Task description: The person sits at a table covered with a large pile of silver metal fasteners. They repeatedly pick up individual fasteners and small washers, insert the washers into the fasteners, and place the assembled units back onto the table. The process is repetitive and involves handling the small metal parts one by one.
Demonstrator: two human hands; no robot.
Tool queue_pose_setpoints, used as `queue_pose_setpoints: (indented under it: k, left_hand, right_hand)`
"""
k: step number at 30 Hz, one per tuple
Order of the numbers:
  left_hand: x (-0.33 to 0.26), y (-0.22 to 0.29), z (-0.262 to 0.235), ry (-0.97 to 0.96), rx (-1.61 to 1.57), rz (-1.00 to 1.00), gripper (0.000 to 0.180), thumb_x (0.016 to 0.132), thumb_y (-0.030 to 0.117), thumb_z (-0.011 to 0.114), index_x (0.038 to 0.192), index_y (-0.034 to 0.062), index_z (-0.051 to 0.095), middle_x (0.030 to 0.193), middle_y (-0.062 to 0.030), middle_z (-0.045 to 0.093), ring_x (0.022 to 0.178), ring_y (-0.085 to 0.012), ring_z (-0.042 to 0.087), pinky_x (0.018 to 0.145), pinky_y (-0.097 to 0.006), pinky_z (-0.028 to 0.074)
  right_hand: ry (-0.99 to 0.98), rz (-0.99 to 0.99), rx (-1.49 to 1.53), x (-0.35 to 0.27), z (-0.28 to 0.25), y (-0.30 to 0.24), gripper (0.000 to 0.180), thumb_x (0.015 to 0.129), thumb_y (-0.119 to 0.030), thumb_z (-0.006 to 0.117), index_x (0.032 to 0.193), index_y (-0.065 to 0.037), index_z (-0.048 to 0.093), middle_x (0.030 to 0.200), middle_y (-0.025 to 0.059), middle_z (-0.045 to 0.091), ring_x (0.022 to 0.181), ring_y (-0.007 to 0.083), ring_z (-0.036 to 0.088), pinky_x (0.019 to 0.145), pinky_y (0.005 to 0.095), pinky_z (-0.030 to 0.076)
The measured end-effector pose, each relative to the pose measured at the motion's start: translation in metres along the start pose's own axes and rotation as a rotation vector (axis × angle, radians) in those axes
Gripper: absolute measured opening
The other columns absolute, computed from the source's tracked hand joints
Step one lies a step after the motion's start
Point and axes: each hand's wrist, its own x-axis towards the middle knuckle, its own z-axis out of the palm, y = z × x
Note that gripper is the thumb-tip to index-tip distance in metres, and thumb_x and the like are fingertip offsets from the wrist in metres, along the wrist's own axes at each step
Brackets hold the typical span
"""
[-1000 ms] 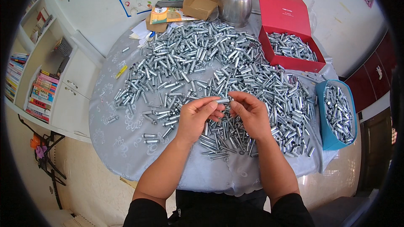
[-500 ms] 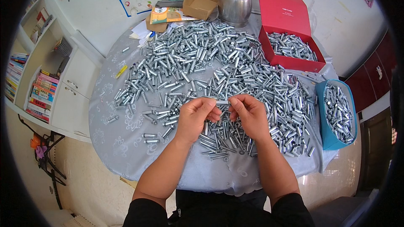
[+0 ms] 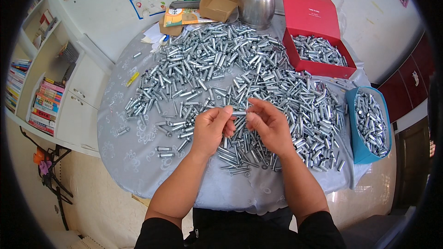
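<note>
Head view: small metal bolt point(image 3: 239, 112) pinched between left hand point(image 3: 210, 128) and right hand point(image 3: 268, 125) fingertips.

Between the two grips sits a small metal sleeve point(image 3: 239, 112), bright zinc-grey and smooth with a dull shine. The heap of bolt sleeves point(image 3: 221, 69) beyond the grips has the same plated metal gleam. Under it the desk point(image 3: 138, 152) wears a pale grey cloth, matt with a woven floral pattern. Farther off stand a polished steel pot point(image 3: 257, 0), a matt red cardboard box point(image 3: 307, 16) and a blue plastic bin point(image 3: 360, 152).
</note>
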Motion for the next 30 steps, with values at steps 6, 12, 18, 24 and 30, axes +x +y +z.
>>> queue_pose_setpoints:
  k: [6,12,18,24,30]
  left_hand:
    - [-0.001,0.001,0.003,0.005,0.036,0.016,0.032,0.098,0.028,0.061,0.084,-0.0005,0.067,0.064,-0.0045,0.062,0.052,-0.0105,0.056,0.048,-0.023,0.045]
    - [-0.001,0.000,0.002,-0.013,0.009,0.039,0.030,0.097,0.027,0.061,0.085,-0.0002,0.067,0.066,-0.0049,0.062,0.053,-0.0110,0.056,0.050,-0.023,0.045]
    - [0.001,-0.001,-0.001,0.028,-0.022,0.036,0.025,0.097,0.023,0.062,0.088,-0.0005,0.067,0.070,-0.0060,0.065,0.057,-0.0110,0.058,0.054,-0.023,0.047]
    - [0.000,0.000,0.005,-0.030,0.047,0.091,0.024,0.094,0.013,0.064,0.113,-0.0023,0.068,0.082,-0.0083,0.069,0.065,-0.0098,0.061,0.060,-0.023,0.050]
    - [-0.004,0.000,0.003,-0.101,0.130,0.095,0.027,0.095,0.009,0.062,0.119,-0.0026,0.066,0.091,-0.0100,0.072,0.068,-0.0094,0.062,0.063,-0.023,0.052]
  right_hand:
    - [0.000,-0.054,0.016,0.002,-0.004,0.010,0.020,0.095,-0.010,0.064,0.111,0.000,0.063,0.083,0.0024,0.065,0.070,0.0076,0.060,0.064,0.0213,0.049]
    - [0.050,0.005,-0.009,0.001,-0.001,0.006,0.016,0.094,-0.008,0.064,0.109,0.000,0.065,0.087,0.0028,0.065,0.068,0.0074,0.059,0.062,0.0221,0.049]
    - [0.170,-0.181,-0.222,0.005,-0.011,0.015,0.025,0.090,-0.007,0.069,0.114,-0.002,0.064,0.102,0.0075,0.065,0.067,0.0099,0.060,0.058,0.0234,0.049]
    - [0.256,-0.360,-0.387,0.002,0.000,-0.002,0.031,0.087,-0.006,0.072,0.118,-0.004,0.066,0.100,0.0088,0.065,0.067,0.0107,0.060,0.059,0.0242,0.049]
    - [0.035,-0.298,-0.408,0.001,-0.003,-0.002,0.024,0.086,-0.004,0.071,0.110,-0.005,0.070,0.091,0.0054,0.063,0.063,0.0099,0.055,0.057,0.0236,0.045]
